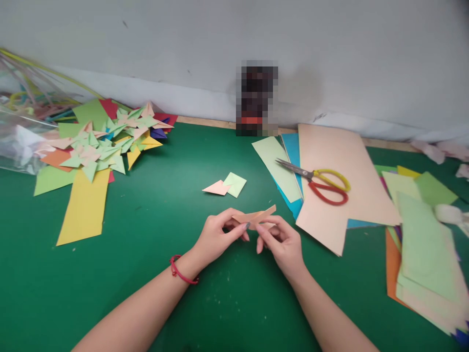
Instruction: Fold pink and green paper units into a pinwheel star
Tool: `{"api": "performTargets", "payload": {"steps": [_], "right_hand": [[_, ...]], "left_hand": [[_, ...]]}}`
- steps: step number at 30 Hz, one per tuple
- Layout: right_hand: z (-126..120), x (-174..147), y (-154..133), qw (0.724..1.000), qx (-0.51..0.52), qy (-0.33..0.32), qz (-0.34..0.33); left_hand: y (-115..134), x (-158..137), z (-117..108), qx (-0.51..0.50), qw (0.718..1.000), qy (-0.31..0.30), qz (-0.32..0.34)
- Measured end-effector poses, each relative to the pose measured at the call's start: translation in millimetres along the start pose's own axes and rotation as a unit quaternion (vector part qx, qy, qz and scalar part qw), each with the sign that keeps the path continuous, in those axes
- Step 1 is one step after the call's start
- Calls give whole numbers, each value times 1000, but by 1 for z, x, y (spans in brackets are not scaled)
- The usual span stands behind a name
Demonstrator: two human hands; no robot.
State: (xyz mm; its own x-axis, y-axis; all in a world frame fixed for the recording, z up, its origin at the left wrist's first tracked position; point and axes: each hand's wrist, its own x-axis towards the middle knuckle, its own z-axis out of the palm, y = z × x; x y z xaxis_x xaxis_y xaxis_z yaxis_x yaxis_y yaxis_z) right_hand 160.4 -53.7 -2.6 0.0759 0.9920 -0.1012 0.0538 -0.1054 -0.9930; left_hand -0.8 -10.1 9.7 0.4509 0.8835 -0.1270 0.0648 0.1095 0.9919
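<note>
Between my two hands a small piece of folded peach paper [258, 215] is held just above the green table. My left hand [226, 226] pinches its left end with thumb and fingers; a red cord bracelet circles that wrist. The right end is gripped by my right hand [280, 239], thumb in front and fingers behind. Part of the paper is hidden by the fingers. Just beyond my hands lie a pointed peach folded piece [217, 188] and a light green folded square [237, 184], touching each other.
Scissors [311, 178] with yellow and red handles lie on peach, green and blue sheets [330, 156] at right. More coloured paper [425, 244] is stacked far right. Folded paper stars [91, 149] and a yellow strip [84, 205] lie at left, by a clear bag [22, 142].
</note>
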Motion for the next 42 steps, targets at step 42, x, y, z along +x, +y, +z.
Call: {"api": "performTargets", "payload": {"steps": [42], "right_hand": [[0, 5, 0, 973, -142, -15, -181]], "left_hand": [[-2, 5, -4, -30, 998, 53, -27]]}}
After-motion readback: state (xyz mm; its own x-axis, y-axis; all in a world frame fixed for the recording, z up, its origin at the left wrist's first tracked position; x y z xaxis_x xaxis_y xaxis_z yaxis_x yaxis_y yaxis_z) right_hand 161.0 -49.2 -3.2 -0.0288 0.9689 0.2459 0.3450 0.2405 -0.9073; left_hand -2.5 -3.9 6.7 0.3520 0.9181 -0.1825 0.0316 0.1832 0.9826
